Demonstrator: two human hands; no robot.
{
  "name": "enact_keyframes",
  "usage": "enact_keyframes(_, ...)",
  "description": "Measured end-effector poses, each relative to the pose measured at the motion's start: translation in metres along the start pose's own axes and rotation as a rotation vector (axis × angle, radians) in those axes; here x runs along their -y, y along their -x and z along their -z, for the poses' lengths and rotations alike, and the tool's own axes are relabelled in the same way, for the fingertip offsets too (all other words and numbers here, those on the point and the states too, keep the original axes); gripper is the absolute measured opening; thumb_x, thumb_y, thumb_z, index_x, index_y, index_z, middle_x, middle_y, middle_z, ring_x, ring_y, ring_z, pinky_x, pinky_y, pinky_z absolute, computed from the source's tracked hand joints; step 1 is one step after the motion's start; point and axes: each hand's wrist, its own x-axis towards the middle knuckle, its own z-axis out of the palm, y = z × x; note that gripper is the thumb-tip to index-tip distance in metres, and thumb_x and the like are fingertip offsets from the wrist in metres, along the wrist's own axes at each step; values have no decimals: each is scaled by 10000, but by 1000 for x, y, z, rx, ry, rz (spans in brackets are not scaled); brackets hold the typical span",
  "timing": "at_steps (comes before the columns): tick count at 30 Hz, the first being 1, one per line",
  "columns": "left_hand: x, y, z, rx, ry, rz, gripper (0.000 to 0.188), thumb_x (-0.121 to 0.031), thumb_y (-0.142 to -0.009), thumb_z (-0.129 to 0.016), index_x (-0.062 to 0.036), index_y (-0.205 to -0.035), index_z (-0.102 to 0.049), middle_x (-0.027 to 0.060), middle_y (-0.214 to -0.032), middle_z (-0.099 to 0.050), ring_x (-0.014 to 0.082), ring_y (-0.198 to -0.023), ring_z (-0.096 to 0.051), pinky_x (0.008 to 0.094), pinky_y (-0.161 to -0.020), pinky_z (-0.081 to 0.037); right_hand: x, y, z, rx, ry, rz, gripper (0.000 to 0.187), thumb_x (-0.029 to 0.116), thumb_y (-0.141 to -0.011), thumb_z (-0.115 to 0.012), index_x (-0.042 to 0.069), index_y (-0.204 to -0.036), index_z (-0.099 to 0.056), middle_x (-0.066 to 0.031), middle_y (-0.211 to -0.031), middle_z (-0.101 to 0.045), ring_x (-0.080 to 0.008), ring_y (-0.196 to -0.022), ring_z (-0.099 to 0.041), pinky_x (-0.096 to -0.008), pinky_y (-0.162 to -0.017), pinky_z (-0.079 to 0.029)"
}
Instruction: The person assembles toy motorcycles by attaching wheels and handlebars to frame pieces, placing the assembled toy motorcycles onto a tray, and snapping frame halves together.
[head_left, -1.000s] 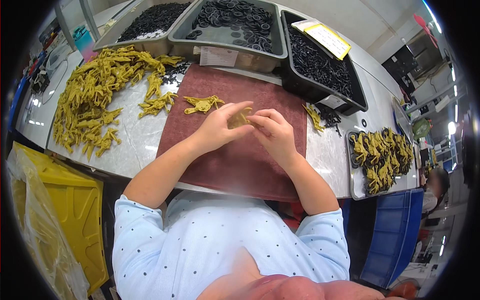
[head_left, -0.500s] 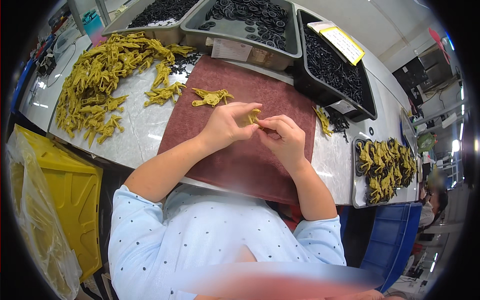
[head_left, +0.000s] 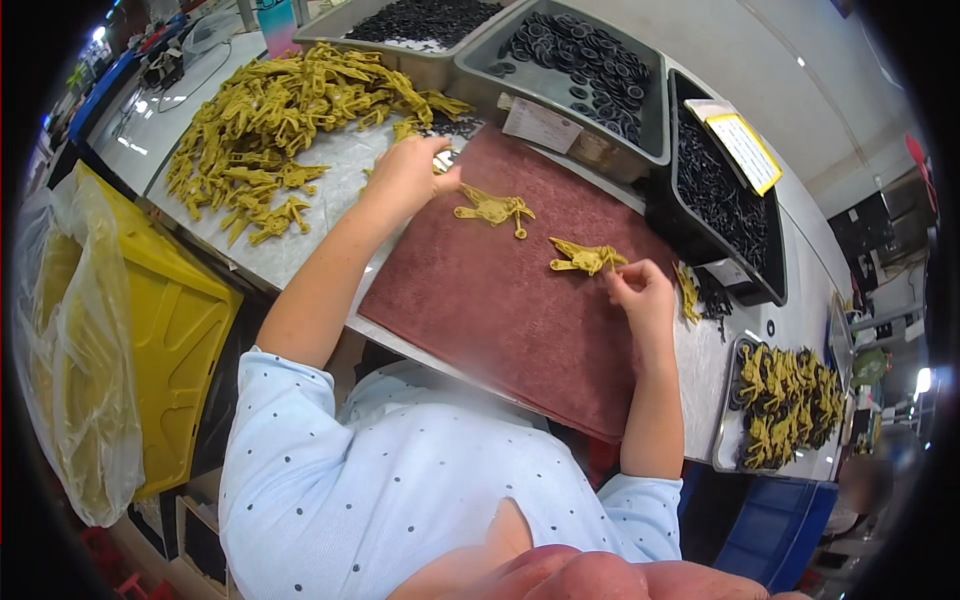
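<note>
My right hand (head_left: 645,298) is at the right side of the reddish-brown cloth mat (head_left: 500,320). Its thumb and fingertips pinch the right end of a yellow plastic part (head_left: 580,257) that rests on the cloth. Another yellow plastic part (head_left: 495,207) lies alone nearer the mat's upper left. My left hand (head_left: 408,178) is over the mat's left edge, beside the lower end of a big heap of yellow plastic parts (head_left: 290,110). Thumb and forefinger are apart there, with no part visible between them; the other fingers are partly hidden.
Grey bins with small black pieces (head_left: 425,20) and black rings (head_left: 590,65) line the back. A black bin (head_left: 725,190) of dark pieces stands right of them. A metal tray (head_left: 730,440) carries yellow parts with black rings. A yellow crate (head_left: 150,350) is at left.
My hands have parted from around a yellow part. The left has gone to the heap's edge; the right has moved rightward, with a yellow part now on the mat. The view has turned.
</note>
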Motion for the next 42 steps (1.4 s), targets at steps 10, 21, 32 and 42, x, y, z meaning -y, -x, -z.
enact_keyframes(10, 69, -45, -9, -299, -258, 62, 467, -365, -826, -686, -66, -1180, -621, 143, -1098, -632, 347, -1053, -590, 512, -934, -417, 4, 7, -6, 58, 653, 184, 260, 222, -791, -760, 0, -902, -681, -150, -864, -641, -262, -750, -623, -345, -695, -497)
enact_keyframes(21, 47, -86, 20, 44, -582, 402, 355, -248, -777, -712, -33, -1057, -681, 167, -1121, -672, 310, -1066, -636, 451, -890, -485, 9, 12, -9, -44, 610, 319, 229, 242, -842, -719, 20, -897, -714, -122, -890, -640, -237, -714, -631, -338, -680, -502)
enact_keyframes(32, -41, -32, 19, 529, 762, 66, 409, -225, -962, -589, 6, -1297, -545, 84, -1071, -669, 173, -944, -651, 341, -800, -539, 21, 14, -14, -144, 209, 484, 187, 96, -841, -704, 42, -1018, -675, -88, -891, -648, -176, -746, -648, -289, -650, -505)
enact_keyframes(42, -93, 29, -73, 848, 707, -137, 621, -148, -933, -612, -78, -1478, -324, 78, -1247, -560, 133, -1087, -544, 258, -852, -458, 27, 22, -19, -99, 95, 613, 216, 44, -826, -710, 32, -1030, -638, -59, -917, -629, -146, -808, -617, -227, -680, -491)
